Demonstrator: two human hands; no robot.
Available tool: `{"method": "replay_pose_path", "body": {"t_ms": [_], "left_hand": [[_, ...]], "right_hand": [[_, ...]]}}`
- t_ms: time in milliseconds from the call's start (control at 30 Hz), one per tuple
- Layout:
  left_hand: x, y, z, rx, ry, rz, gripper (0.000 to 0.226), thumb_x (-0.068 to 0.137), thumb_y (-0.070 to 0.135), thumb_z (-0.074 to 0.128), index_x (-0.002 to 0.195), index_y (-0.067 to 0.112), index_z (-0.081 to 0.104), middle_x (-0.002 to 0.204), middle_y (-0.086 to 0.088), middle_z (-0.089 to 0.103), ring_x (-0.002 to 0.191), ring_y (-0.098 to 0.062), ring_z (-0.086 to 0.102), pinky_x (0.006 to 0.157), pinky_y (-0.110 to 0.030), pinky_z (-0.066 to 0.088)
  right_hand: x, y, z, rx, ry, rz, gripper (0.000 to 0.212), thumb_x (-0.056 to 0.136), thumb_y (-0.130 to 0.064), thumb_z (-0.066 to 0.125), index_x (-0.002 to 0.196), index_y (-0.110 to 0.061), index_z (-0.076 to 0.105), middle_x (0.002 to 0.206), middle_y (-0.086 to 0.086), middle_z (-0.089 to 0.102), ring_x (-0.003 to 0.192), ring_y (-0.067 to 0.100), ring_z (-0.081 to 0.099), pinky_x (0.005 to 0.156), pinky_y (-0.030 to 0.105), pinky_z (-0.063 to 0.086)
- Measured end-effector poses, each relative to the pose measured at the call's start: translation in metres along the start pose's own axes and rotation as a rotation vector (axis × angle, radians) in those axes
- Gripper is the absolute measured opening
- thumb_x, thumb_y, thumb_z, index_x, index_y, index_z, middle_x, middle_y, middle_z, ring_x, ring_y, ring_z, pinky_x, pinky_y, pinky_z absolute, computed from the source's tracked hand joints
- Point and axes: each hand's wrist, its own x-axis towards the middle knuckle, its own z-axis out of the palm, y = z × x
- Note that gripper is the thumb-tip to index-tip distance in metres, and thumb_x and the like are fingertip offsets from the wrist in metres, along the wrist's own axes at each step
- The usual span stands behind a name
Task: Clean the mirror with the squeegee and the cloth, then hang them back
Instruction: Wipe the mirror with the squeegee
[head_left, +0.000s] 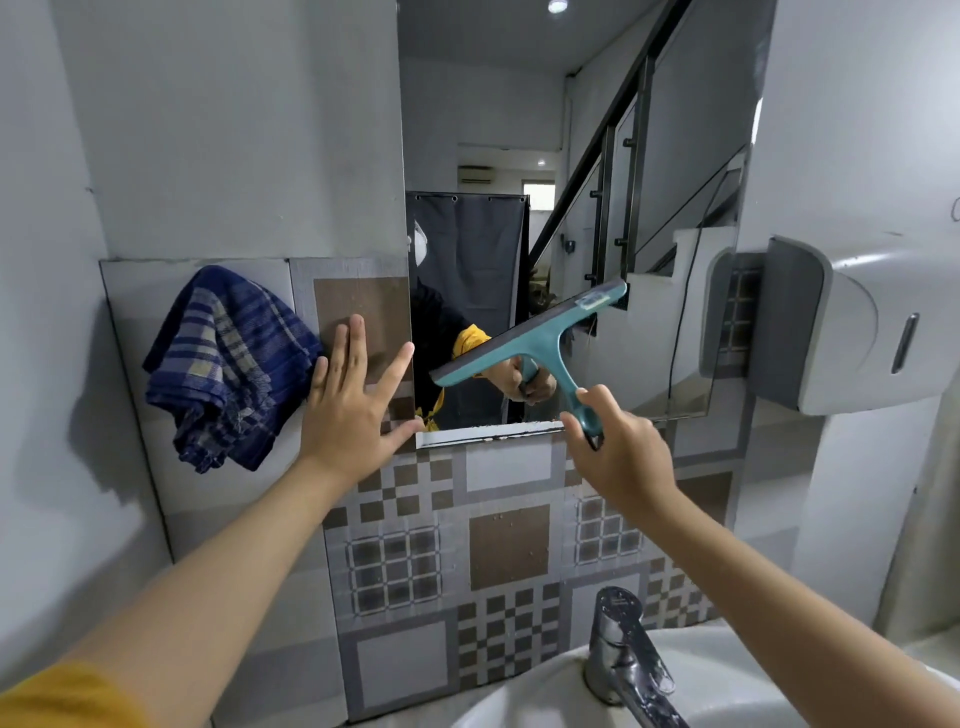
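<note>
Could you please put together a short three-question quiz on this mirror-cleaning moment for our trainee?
1. True or false: the right hand holds the teal squeegee by its handle.
2. Which is the left hand doing? A) gripping the cloth B) spread open against the tiled wall beside the mirror C) turning the tap
3. Fill in: the blue checked cloth hangs on the wall to the ____ of the mirror.

Key: 1 true. 2 B. 3 left.
</note>
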Motion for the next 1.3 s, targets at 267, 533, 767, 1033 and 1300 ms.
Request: {"method": "replay_pose_path", "body": {"t_ms": [267,533,767,1033,1300], "left_hand": [[0.000,-0.003,0.004,0.014,0.005,-0.004,0.090,0.075,0.060,0.059,0.148,0.029,0.015,0.155,-0.020,-0.008,0.142,-0.035,-0.005,0.109,-0.051,0.009],[0.000,0.000,0.006,0.005,0.030,0.005,0.091,0.074,0.056,0.061,0.148,0.027,0.016,0.154,-0.023,-0.005,0.142,-0.037,-0.001,0.107,-0.058,0.017],[0.000,-0.001,0.008,0.018,0.026,0.007,0.091,0.074,0.057,0.060,0.148,0.026,0.016,0.154,-0.023,-0.006,0.142,-0.038,-0.001,0.107,-0.057,0.018],[0.000,-0.001,0.008,-0.002,0.022,-0.003,0.091,0.074,0.056,0.060,0.148,0.026,0.014,0.154,-0.022,-0.011,0.140,-0.032,-0.014,0.108,-0.057,0.014],[0.000,0.003,0.005,-0.016,0.019,-0.008,0.094,0.073,0.051,0.065,0.148,0.026,0.015,0.154,-0.022,-0.011,0.140,-0.035,-0.006,0.107,-0.059,0.017]], "right_hand": [[0.000,0.063,-0.018,-0.135,-0.031,-0.074,0.028,0.079,-0.018,0.076,0.099,-0.004,0.064,0.062,0.006,0.065,0.040,0.025,0.050,0.040,0.022,0.034],[-0.003,0.107,-0.033,-0.168,-0.015,-0.094,0.027,0.083,-0.030,0.067,0.102,-0.011,0.066,0.071,0.005,0.068,0.047,0.026,0.057,0.039,0.024,0.044],[-0.025,0.153,-0.058,-0.206,-0.003,0.048,0.023,0.082,-0.022,0.072,0.101,-0.010,0.064,0.070,0.008,0.069,0.048,0.030,0.058,0.043,0.031,0.049],[-0.048,0.153,-0.068,-0.101,-0.080,0.261,0.022,0.083,-0.015,0.071,0.100,-0.006,0.059,0.069,0.002,0.061,0.041,0.010,0.045,0.042,0.016,0.032],[-0.054,0.117,-0.052,0.285,-0.037,0.655,0.015,0.089,-0.022,0.065,0.093,-0.011,0.055,0.076,0.004,0.061,0.054,0.015,0.054,0.043,0.020,0.044]]}}
